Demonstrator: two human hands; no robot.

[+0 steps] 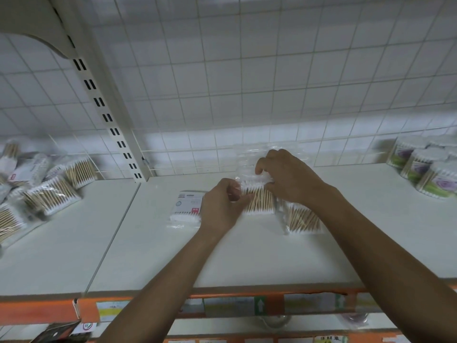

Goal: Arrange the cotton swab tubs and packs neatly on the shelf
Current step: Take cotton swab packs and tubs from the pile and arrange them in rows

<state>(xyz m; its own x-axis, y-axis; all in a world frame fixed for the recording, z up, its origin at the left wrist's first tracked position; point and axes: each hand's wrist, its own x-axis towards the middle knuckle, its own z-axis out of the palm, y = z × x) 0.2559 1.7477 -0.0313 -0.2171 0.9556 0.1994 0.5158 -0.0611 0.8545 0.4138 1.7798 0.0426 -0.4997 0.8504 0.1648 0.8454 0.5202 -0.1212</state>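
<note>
As you work centre frame, your left hand (221, 206) pinches the left edge of the clear plastic pack of wooden-stick cotton swabs (258, 199) and your right hand (289, 178) grips its top right, over the white shelf board (173, 256). Likely light, with crinkly, slippery film that buckles easily. Take it across the stiff bundle of sticks, not the loose flap above.

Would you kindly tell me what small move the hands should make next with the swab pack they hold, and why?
Probably lay the held swab pack flat on the shelf, in line with the label-up pack to its left and the wooden-stick pack to its right. The left hand and the right hand both grip it between those two lying packs, so that continues the row.
</note>
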